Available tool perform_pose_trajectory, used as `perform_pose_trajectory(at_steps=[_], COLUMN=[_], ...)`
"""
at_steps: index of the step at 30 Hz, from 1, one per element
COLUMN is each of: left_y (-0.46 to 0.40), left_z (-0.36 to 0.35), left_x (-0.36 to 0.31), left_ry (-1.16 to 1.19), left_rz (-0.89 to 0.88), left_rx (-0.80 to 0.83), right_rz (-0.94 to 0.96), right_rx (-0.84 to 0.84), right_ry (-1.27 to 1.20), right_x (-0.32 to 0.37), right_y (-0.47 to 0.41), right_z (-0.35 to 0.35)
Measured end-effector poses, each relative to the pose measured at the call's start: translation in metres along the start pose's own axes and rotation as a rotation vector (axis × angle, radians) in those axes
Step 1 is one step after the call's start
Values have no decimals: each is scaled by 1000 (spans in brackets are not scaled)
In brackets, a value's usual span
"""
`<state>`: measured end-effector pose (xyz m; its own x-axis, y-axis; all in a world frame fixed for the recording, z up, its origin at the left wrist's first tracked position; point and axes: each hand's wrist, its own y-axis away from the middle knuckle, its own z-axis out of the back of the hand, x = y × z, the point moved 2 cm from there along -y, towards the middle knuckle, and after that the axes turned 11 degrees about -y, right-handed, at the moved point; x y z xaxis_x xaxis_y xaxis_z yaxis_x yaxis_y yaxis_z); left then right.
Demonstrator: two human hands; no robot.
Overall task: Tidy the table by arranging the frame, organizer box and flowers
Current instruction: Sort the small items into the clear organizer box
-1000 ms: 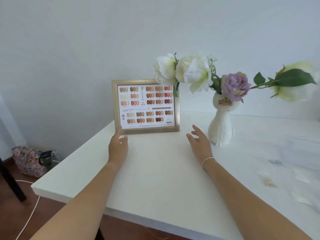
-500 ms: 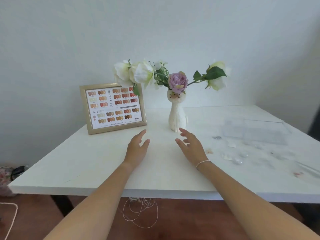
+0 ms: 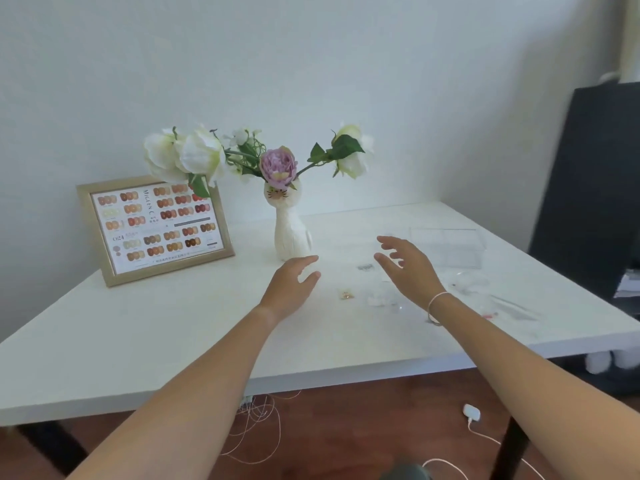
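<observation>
A gold picture frame [image 3: 152, 228] with a nail-colour chart stands upright at the back left of the white table [image 3: 145, 341], against the wall. Beside it, a white cat-shaped vase [image 3: 290, 233] holds white and purple flowers [image 3: 278, 164]. A clear plastic organizer box [image 3: 446, 247] lies flat at the back right. My left hand [image 3: 291, 289] hovers open just in front of the vase. My right hand [image 3: 407, 268] is open too, fingers spread, above the table left of the organizer box. Neither hand holds anything.
Small clear packets and tiny beads [image 3: 346, 294] are scattered on the table around my right hand. A dark cabinet [image 3: 588, 188] stands to the right of the table. Thin cords [image 3: 263, 420] and a white charger [image 3: 471, 413] lie on the wooden floor below.
Both hands have left the frame and moved right across the table, past the vase toward the organizer box. My view has swung right with them.
</observation>
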<state>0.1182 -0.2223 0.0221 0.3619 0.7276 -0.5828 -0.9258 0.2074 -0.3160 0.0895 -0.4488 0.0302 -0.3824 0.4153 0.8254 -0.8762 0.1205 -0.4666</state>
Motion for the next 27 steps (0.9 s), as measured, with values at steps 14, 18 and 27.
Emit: perform_pose_trajectory(at_steps=[14, 18, 27], left_y=[-21, -28, -41], left_z=[-33, -37, -40], left_x=[-9, -8, -11], left_ry=[-135, -203, -269], left_rz=[-32, -57, -105], left_rx=[261, 296, 323], right_rz=[-143, -180, -199], right_rx=[307, 340, 421], right_ry=[420, 494, 620], right_x=[-27, -32, -34], right_y=[-27, -35, -47], right_z=[14, 13, 6])
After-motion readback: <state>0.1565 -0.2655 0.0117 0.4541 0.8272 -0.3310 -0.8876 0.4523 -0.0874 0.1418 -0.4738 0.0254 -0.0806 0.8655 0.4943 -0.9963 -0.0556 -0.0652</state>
